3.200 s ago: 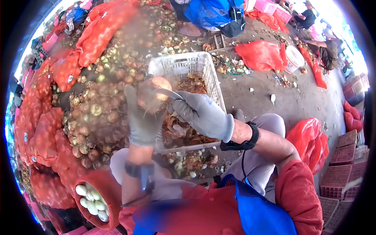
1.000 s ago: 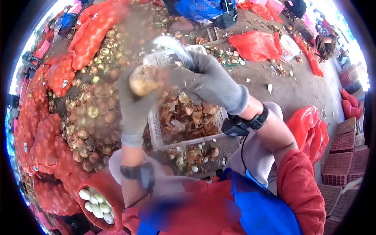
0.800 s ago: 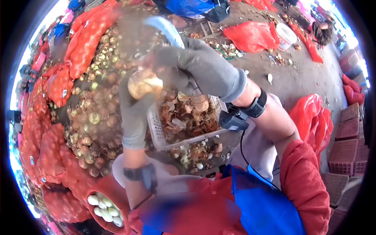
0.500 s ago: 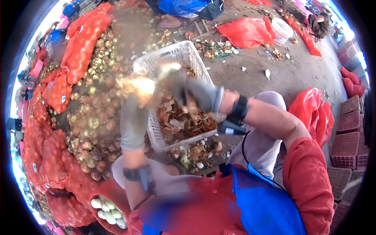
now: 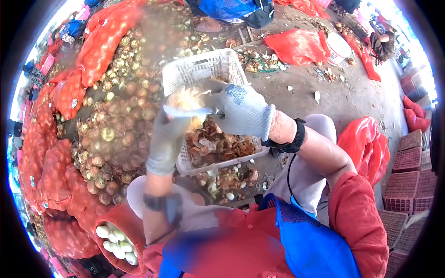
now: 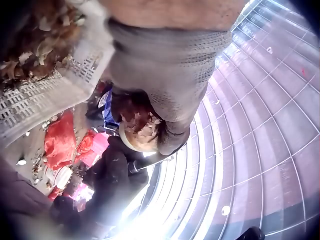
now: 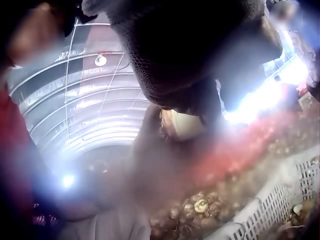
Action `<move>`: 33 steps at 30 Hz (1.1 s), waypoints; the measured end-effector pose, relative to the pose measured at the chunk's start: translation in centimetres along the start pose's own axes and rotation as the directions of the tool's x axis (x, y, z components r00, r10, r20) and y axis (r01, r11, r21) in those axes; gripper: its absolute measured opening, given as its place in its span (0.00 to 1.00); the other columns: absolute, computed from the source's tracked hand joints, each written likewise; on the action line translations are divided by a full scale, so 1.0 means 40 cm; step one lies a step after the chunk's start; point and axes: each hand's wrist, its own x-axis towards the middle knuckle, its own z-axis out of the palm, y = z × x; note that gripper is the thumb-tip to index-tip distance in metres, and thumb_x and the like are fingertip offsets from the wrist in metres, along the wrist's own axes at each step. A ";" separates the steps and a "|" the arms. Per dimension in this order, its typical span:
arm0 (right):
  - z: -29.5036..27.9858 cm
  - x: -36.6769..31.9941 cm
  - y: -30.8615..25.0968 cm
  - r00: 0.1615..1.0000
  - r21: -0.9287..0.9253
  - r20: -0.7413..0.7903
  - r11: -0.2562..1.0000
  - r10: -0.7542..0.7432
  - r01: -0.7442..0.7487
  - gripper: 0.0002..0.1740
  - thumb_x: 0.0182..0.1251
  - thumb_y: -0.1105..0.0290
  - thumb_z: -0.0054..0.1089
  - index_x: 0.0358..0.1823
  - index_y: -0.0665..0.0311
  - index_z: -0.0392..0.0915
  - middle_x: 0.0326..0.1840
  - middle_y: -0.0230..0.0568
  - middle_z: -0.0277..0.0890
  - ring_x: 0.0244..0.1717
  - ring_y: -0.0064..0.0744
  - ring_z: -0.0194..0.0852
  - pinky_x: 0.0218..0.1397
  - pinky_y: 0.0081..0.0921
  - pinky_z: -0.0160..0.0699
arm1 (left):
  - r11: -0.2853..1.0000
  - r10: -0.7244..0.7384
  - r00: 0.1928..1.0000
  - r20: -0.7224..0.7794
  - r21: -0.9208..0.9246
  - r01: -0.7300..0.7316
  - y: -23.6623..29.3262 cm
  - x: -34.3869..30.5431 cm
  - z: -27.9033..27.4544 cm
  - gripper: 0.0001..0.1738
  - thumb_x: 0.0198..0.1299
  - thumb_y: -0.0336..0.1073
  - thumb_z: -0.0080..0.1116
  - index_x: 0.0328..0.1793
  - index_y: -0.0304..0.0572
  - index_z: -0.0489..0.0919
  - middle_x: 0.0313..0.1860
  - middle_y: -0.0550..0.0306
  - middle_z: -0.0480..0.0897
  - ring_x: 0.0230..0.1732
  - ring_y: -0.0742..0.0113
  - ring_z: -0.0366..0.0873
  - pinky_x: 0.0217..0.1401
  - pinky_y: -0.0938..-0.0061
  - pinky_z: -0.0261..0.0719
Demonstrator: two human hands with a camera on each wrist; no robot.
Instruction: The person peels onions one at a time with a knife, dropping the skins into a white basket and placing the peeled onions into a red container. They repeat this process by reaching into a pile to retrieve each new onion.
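In the head view my gloved left hand [image 5: 166, 141] holds an onion [image 5: 187, 96] above the near left part of a white plastic crate [image 5: 223, 164]. Loose papery skin stands up from the onion's top. My gloved right hand [image 5: 243, 111] grips a knife [image 5: 187, 112], its curved blade pointing left across the onion's near side. The left wrist view shows brown skin on the onion [image 6: 142, 134] between both hands, with the blade [image 6: 152, 160] beside it. A pale bulb surface [image 7: 185, 124] shows under the dark right glove in the right wrist view. Brown peelings [image 5: 232, 146] lie in the crate.
A heap of onions [image 5: 111, 134] spreads left of the crate, bordered by full red mesh sacks [image 5: 55, 171]. A red container [image 5: 123, 217] of peeled white onions stands at my left knee. Red bags [image 5: 296, 46], a white bucket [image 5: 338, 48] and stacked crates [image 5: 403, 185] are rightward.
The knife blade, raised away from the onion about a second ago, now lies across it. My right hand has come back up against the onion, which stays in my left hand.
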 end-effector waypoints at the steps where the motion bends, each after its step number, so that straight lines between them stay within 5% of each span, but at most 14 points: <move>1: 0.000 0.009 -0.001 0.995 -0.021 0.090 0.999 0.029 -0.027 0.11 0.55 0.69 0.62 0.39 0.63 0.84 0.44 0.50 0.82 0.41 0.53 0.85 0.45 0.45 0.84 | 1.000 0.003 1.000 0.000 0.000 -0.003 -0.001 0.004 -0.005 0.32 0.60 0.30 0.71 0.71 0.33 0.74 0.61 0.53 0.83 0.61 0.66 0.81 0.67 0.68 0.78; 3: 0.009 0.029 -0.007 0.967 -0.079 0.216 0.990 0.133 -0.118 0.11 0.54 0.67 0.63 0.37 0.63 0.85 0.43 0.53 0.83 0.42 0.53 0.86 0.46 0.45 0.84 | 0.895 0.112 0.994 -0.007 0.435 -0.098 -0.013 0.019 -0.029 0.45 0.54 0.40 0.78 0.75 0.34 0.68 0.63 0.52 0.82 0.63 0.61 0.82 0.70 0.63 0.78; 5: 0.045 0.021 0.014 0.998 -0.091 0.052 0.996 0.026 -0.021 0.11 0.55 0.67 0.63 0.38 0.63 0.85 0.46 0.54 0.83 0.43 0.53 0.86 0.47 0.45 0.84 | 0.808 0.128 0.991 0.029 0.577 -0.122 -0.018 0.032 -0.027 0.47 0.52 0.40 0.79 0.76 0.36 0.68 0.64 0.52 0.82 0.63 0.61 0.82 0.69 0.63 0.79; 8: 0.059 0.019 0.053 0.996 0.026 -0.077 0.999 0.034 -0.032 0.11 0.57 0.68 0.62 0.40 0.63 0.85 0.48 0.54 0.83 0.45 0.53 0.85 0.49 0.45 0.84 | 0.988 0.088 0.991 0.099 0.120 -0.100 0.026 -0.018 0.027 0.38 0.56 0.30 0.74 0.72 0.33 0.70 0.60 0.49 0.83 0.55 0.63 0.84 0.60 0.68 0.83; 13: 0.068 0.020 0.050 0.995 0.034 -0.071 0.997 -0.065 0.067 0.13 0.57 0.68 0.62 0.42 0.64 0.85 0.49 0.51 0.83 0.47 0.51 0.85 0.50 0.44 0.83 | 0.982 0.149 0.985 0.081 0.103 -0.157 0.027 -0.010 0.022 0.38 0.53 0.31 0.76 0.69 0.32 0.71 0.60 0.46 0.83 0.51 0.61 0.85 0.55 0.70 0.85; 15: 0.085 0.012 0.019 0.985 -0.088 -0.102 0.988 -0.139 0.131 0.12 0.56 0.68 0.63 0.41 0.64 0.85 0.50 0.50 0.83 0.48 0.50 0.85 0.50 0.44 0.83 | 0.591 0.281 0.939 0.198 0.736 -0.332 0.022 0.003 -0.001 0.37 0.51 0.31 0.78 0.66 0.32 0.72 0.59 0.47 0.84 0.50 0.62 0.86 0.53 0.71 0.86; 17: 0.089 0.019 0.012 0.999 -0.034 -0.039 0.999 -0.016 0.014 0.12 0.56 0.68 0.63 0.41 0.64 0.85 0.52 0.49 0.82 0.47 0.50 0.85 0.49 0.44 0.84 | 0.604 0.255 0.951 0.173 0.739 -0.297 0.022 -0.009 0.001 0.36 0.51 0.31 0.78 0.64 0.32 0.72 0.56 0.48 0.85 0.50 0.63 0.86 0.53 0.71 0.86; 19: 0.133 0.035 0.092 0.973 0.008 -0.226 0.998 -0.053 0.056 0.13 0.56 0.67 0.63 0.41 0.65 0.85 0.49 0.51 0.83 0.44 0.52 0.86 0.49 0.43 0.84 | 0.867 0.184 0.983 0.016 0.468 -0.170 0.023 -0.014 0.009 0.34 0.50 0.28 0.72 0.64 0.31 0.72 0.53 0.48 0.85 0.50 0.62 0.86 0.53 0.70 0.86; 23: 0.109 0.052 0.209 0.918 -0.083 0.031 0.916 0.396 -0.392 0.14 0.61 0.68 0.59 0.43 0.68 0.84 0.37 0.60 0.86 0.42 0.56 0.87 0.49 0.45 0.84 | 0.852 0.206 0.966 0.154 0.457 -0.255 0.060 -0.012 0.013 0.37 0.47 0.29 0.66 0.68 0.32 0.71 0.53 0.46 0.84 0.50 0.57 0.87 0.51 0.66 0.87; 24: 0.108 0.033 0.202 0.923 -0.088 0.047 0.922 0.383 -0.378 0.14 0.61 0.68 0.59 0.43 0.68 0.84 0.37 0.60 0.86 0.42 0.56 0.87 0.49 0.45 0.84 | 0.865 0.271 0.947 0.171 0.388 -0.318 0.062 -0.016 0.016 0.38 0.45 0.29 0.67 0.67 0.31 0.71 0.51 0.46 0.85 0.48 0.57 0.87 0.46 0.66 0.89; 27: 0.060 0.016 0.057 0.945 0.104 0.187 0.951 0.268 -0.290 0.10 0.64 0.66 0.61 0.37 0.64 0.85 0.28 0.44 0.84 0.28 0.42 0.84 0.34 0.33 0.81 | 0.958 0.270 0.958 -0.101 0.124 -0.257 0.072 -0.032 0.014 0.40 0.51 0.31 0.67 0.73 0.33 0.68 0.58 0.46 0.82 0.56 0.56 0.84 0.58 0.61 0.87; 29: 0.013 0.022 -0.012 0.867 0.410 0.328 0.771 0.374 -0.487 0.10 0.64 0.69 0.57 0.38 0.66 0.86 0.25 0.39 0.82 0.26 0.32 0.81 0.33 0.29 0.79 | 0.960 0.278 0.956 -0.097 0.023 -0.277 0.081 -0.032 0.033 0.38 0.56 0.29 0.63 0.75 0.34 0.66 0.61 0.48 0.80 0.60 0.56 0.82 0.63 0.59 0.85; 30: 0.013 0.019 -0.021 0.940 0.525 0.235 0.782 0.247 -0.336 0.11 0.63 0.72 0.55 0.40 0.65 0.87 0.24 0.36 0.81 0.26 0.23 0.78 0.33 0.28 0.78 | 0.959 0.281 0.954 -0.107 -0.002 -0.283 0.078 -0.028 0.033 0.38 0.57 0.30 0.64 0.75 0.34 0.67 0.61 0.48 0.80 0.60 0.57 0.82 0.61 0.61 0.85; 33: 0.018 0.024 -0.042 0.889 0.474 0.394 0.777 0.233 -0.414 0.11 0.62 0.75 0.55 0.39 0.66 0.87 0.24 0.34 0.80 0.25 0.21 0.78 0.32 0.27 0.77 | 0.957 0.286 0.952 -0.112 -0.018 -0.290 0.059 -0.021 0.021 0.35 0.61 0.31 0.64 0.74 0.32 0.68 0.61 0.49 0.81 0.59 0.60 0.82 0.55 0.66 0.85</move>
